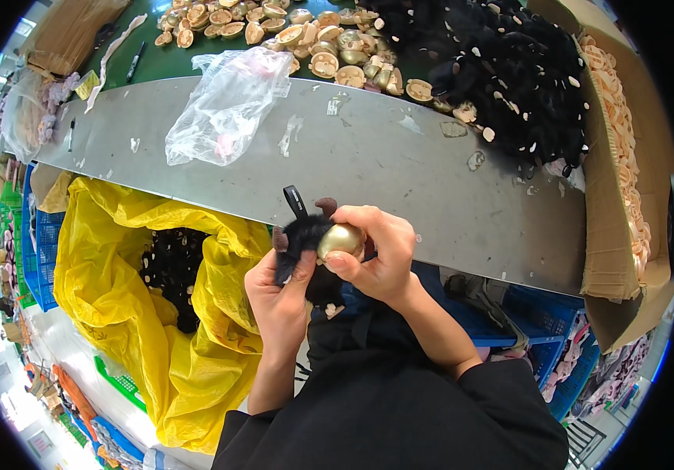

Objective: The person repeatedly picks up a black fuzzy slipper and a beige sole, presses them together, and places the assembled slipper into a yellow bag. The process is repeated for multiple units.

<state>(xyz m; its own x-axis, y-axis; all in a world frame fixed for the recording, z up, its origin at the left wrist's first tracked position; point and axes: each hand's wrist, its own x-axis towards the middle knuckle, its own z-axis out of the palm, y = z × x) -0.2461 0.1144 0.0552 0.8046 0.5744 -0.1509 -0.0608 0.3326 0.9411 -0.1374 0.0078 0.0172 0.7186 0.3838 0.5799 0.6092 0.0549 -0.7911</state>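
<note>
- Across the view, a grey metal worktop [400, 172], with a crumpled clear plastic bag [231, 102] on top; farther back, loose shells [324, 63] and a heap of black furry pieces [501, 78]; below the edge to the left, a yellow sack [102, 274].
- At the worktop's near edge, held up together and touching: small black plush piece [306, 235] and rounded gold shell [342, 239].
- In the left hand [278, 305]: plush pinched under the thumb, other fingers mostly hidden.
- In the right hand [384, 254]: shell clasped between thumb and forefinger, spread only as wide as the dome.
- Best, probably: brace the plush firmly, press the shell evenly, avoid skewing.
- Smooth fur away from the rim; leave the black loop [294, 200] untrapped.
- Whether already fastened: impossible to tell.
</note>
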